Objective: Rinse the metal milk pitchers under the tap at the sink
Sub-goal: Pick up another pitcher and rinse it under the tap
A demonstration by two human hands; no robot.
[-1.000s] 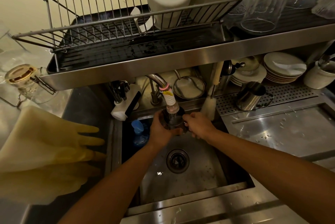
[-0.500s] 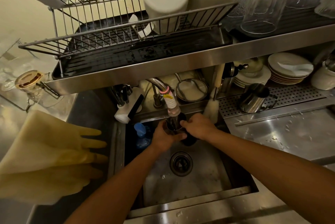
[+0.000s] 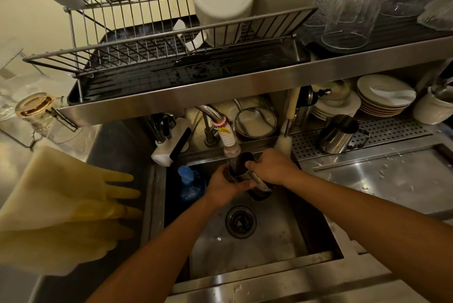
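Head view, A: Why both hands on the pitcher (image 3: pixel 239 168)?
B: Left hand (image 3: pixel 224 186) grasps its body and right hand (image 3: pixel 269 168) grips the rim side, steadying it under the tap (image 3: pixel 229 141) over the sink (image 3: pixel 245 253) for rinsing.

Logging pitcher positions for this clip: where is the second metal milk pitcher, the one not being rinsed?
In the head view, the second metal milk pitcher lies tipped on the perforated drain tray right of the sink, below the stacked saucers.
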